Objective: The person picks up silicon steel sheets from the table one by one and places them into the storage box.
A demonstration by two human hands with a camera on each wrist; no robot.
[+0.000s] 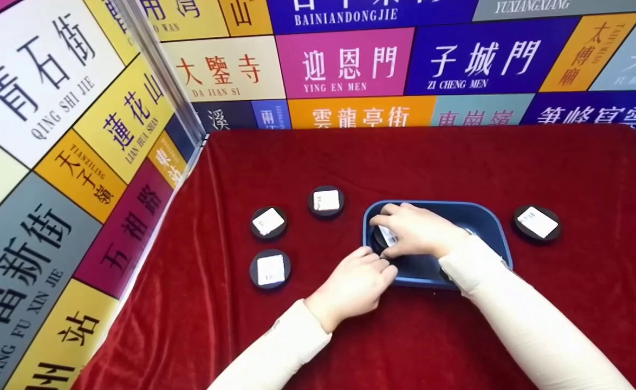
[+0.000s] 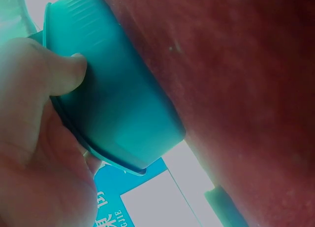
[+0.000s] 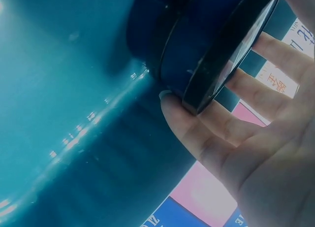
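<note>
A blue rectangular plastic basin [image 1: 448, 202] stands on the red cloth. My left hand [image 1: 353, 284] grips its near left corner; in the left wrist view the thumb [image 2: 69, 74] presses the outer wall while the fingers go over the rim. Inside the left end, my right hand [image 1: 418, 230] holds a round black container [image 1: 387, 236] with a white label on top. The right wrist view shows fingers spread along the edge of this container [image 3: 197, 84], which sits above another dark round piece [image 3: 147, 30]. The right sleeve hides part of the basin's interior.
Left of the basin lie three round black containers with white labels, one at the back [image 1: 326, 201], one in the middle [image 1: 268, 222] and one nearer [image 1: 270, 269]. Another labelled container [image 1: 536, 223] lies right of it. Colourful sign panels [image 1: 345, 62] border the table [image 1: 432, 157] behind and at left.
</note>
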